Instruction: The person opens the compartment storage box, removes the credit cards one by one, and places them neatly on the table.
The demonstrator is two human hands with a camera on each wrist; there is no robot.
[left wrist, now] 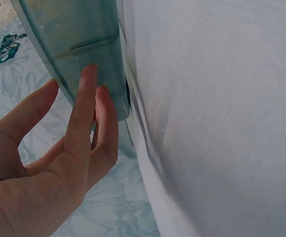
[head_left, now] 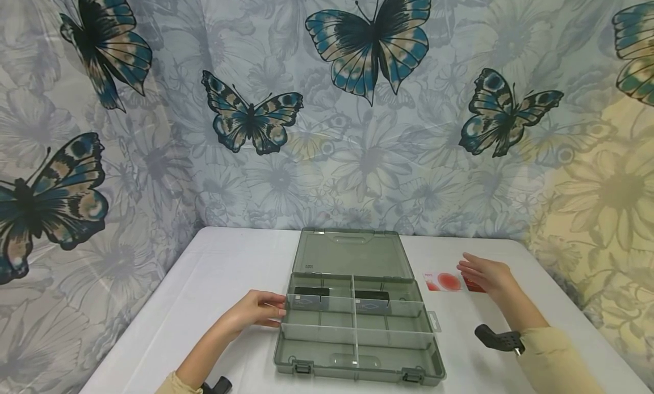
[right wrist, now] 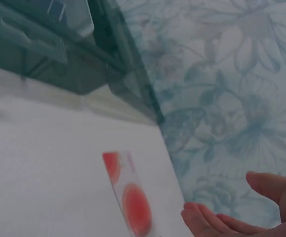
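A green see-through divided storage box (head_left: 378, 375) lies with its lid (head_left: 352, 256) folded back. My left hand (head_left: 254, 313) is at the box's left side, its fingertips (left wrist: 87, 74) against or very near the wall, thumb apart; contact is hard to tell. Inside, two dark rectangular objects (head_left: 372, 295) sit in the rear left and rear right compartments. Over the right part of the table hovers my right hand (head_left: 487, 273), fingers extended, holding nothing visible. Beneath and beside it lie a white card with red circles (head_left: 443, 281) and a red piece (head_left: 476, 285), partly hidden by that hand.
A white cloth (head_left: 230, 258) covers the table. Behind it hangs a floral butterfly backdrop (head_left: 368, 172), close to the table's far edge. The box has two front latches (head_left: 302, 367) and a small tab (head_left: 434, 321) protruding on its right side.
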